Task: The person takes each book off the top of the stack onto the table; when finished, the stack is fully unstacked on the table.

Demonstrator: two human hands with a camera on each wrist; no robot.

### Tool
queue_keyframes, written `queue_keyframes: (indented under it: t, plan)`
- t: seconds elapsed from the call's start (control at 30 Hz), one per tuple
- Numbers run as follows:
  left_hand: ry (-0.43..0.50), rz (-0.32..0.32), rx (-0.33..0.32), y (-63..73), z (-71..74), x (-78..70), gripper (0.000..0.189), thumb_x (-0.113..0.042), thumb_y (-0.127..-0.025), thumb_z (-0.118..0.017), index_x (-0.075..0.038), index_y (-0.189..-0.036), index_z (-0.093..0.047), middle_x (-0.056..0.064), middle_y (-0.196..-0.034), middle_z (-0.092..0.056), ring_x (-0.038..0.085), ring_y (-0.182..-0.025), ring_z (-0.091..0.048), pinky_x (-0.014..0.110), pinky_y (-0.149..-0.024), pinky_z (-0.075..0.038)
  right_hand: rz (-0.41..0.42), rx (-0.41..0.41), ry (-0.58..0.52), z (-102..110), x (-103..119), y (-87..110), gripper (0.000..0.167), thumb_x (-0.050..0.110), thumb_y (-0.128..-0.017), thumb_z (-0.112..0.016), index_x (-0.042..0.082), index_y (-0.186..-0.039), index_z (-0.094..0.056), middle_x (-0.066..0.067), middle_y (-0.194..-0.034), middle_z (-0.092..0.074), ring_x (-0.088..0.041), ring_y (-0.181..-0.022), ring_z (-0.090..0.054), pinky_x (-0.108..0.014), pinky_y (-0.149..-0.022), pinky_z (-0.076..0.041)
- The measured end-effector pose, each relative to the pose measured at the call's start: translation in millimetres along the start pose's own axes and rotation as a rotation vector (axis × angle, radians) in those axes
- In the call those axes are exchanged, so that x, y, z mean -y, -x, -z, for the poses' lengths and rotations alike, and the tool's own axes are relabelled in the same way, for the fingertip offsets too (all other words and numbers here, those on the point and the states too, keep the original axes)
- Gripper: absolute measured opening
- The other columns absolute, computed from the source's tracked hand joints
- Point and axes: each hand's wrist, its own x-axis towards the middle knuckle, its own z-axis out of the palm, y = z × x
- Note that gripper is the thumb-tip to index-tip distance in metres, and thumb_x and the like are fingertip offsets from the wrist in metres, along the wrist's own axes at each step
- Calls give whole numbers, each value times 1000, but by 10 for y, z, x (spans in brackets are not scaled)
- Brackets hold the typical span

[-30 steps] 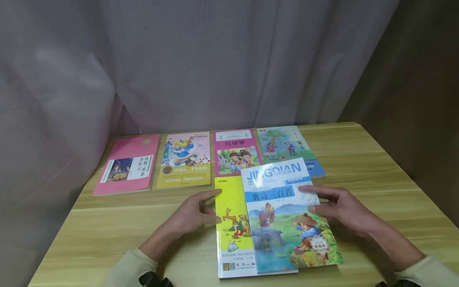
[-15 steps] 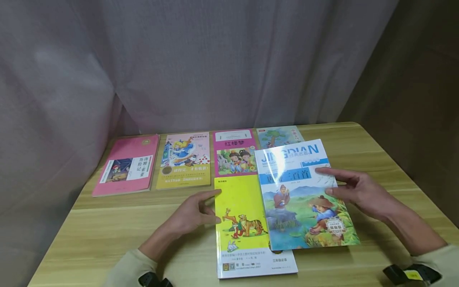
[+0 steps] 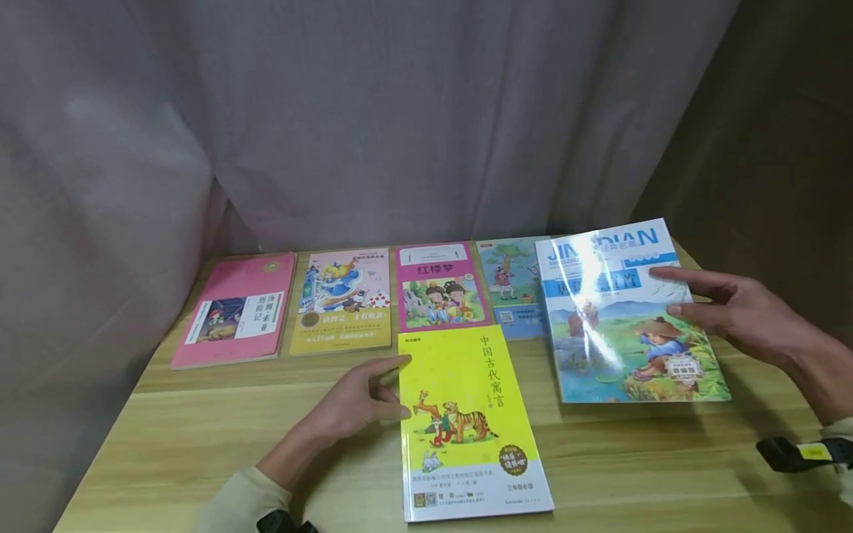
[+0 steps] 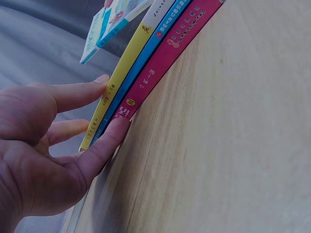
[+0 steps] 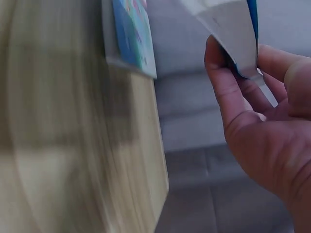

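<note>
My right hand (image 3: 753,314) pinches the right edge of a blue-and-white picture-cover book (image 3: 626,355), raised and tilted over the table's right side. In the right wrist view, the fingers curl around this book's pale underside (image 5: 233,31). A yellow book (image 3: 460,385) with animals on its cover lies at front centre. The left wrist view shows it topping a stack, with a blue book (image 4: 131,77) and a pink book (image 4: 165,58) beneath. My left hand (image 3: 356,400) rests its fairly straight fingertips and thumb against the spines.
Along the back of the wooden table (image 3: 266,422) lie a pink book (image 3: 233,311), an Alice-style book (image 3: 343,296), a magenta book (image 3: 440,285) and a green-blue book (image 3: 509,285), partly covered by the raised one. A grey curtain (image 3: 400,118) hangs behind.
My right hand has lifted the blue-and-white book off the yellow one and carried it right and away from me, uncovering the yellow cover. My left hand has stayed at the stack.
</note>
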Motion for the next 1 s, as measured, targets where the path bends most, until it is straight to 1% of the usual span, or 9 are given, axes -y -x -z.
queue_keyframes:
  t: [0.1, 0.23, 0.3, 0.4, 0.47, 0.53, 0.63, 0.8, 1.0]
  plan:
    - [2, -16, 0, -3, 0, 8, 83, -7, -81, -89, -17, -156, -54, 15, -140, -62, 18, -89, -68, 30, -65, -57, -69, -10, 46, 140, -86, -60, 67, 40, -109, -58, 34, -168, -27, -26, -176, -5, -4, -107, -52, -23, -75, -55]
    - [9, -18, 3, -11, -4, 14, 83, -7, -81, -89, -17, -156, -54, 16, -145, -59, 18, -89, -68, 30, -66, -58, -112, -34, 101, 291, -203, -130, 72, 49, -106, -59, 37, -169, -24, -29, -175, -4, -28, -120, -40, -20, -73, -50]
    - [9, -8, 4, -12, -7, 15, 83, -7, -81, -89, -18, -155, -54, 15, -140, -61, 18, -89, -68, 30, -66, -58, -117, -42, 129, 354, -251, -165, 73, 50, -106, -58, 37, -169, -23, -30, -172, -10, -34, -111, -44, -23, -67, -48]
    - [7, 5, 1, -10, -12, 16, 83, -8, -81, -89, -20, -155, -54, 13, -132, -64, 18, -88, -68, 31, -66, -58, -123, -36, 130, 453, -308, -210, 70, 47, -108, -58, 40, -168, -23, -28, -170, -16, -23, -90, -56, -27, -62, -47]
    - [10, 8, -1, -10, -16, 15, 84, -8, -80, -89, -20, -155, -54, 13, -132, -64, 19, -89, -68, 32, -67, -58, -122, -39, 98, 511, -341, -240, 67, 41, -108, -58, 44, -167, -25, -21, -161, -25, -14, -70, -52, -31, -58, -46]
    - [12, 9, -3, -9, -20, 15, 84, -8, -80, -90, -20, -155, -54, 13, -132, -64, 19, -89, -68, 32, -68, -58, -123, -35, 67, 572, -370, -269, 64, 37, -109, -60, 51, -163, -29, -9, -149, -41, -11, -67, -51, -30, -57, -46]
    - [14, 4, -2, -13, -23, 21, 84, -8, -80, -89, -20, -155, -54, 13, -134, -63, 18, -89, -68, 31, -68, -58, -128, -27, 58, 639, -402, -315, 61, 33, -109, -60, 59, -157, -33, -6, -132, -44, -13, -66, -51, -31, -57, -46]
    - [7, -12, -3, -18, -10, 23, 84, -9, -80, -89, -20, -156, -54, 13, -138, -63, 18, -89, -68, 28, -65, -57, -175, 15, 62, 720, -458, -386, 64, 34, -110, -56, 62, -157, -22, -32, -148, -33, -12, -82, -59, -32, -65, -51]
    - [-2, -11, -6, -11, 17, 12, 84, -9, -81, -90, -19, -156, -54, 13, -135, -64, 18, -88, -68, 28, -66, -57, -197, 54, 50, 753, -562, -479, 65, 34, -111, -55, 62, -157, -18, -41, -163, -14, -9, -84, -58, -30, -69, -54]
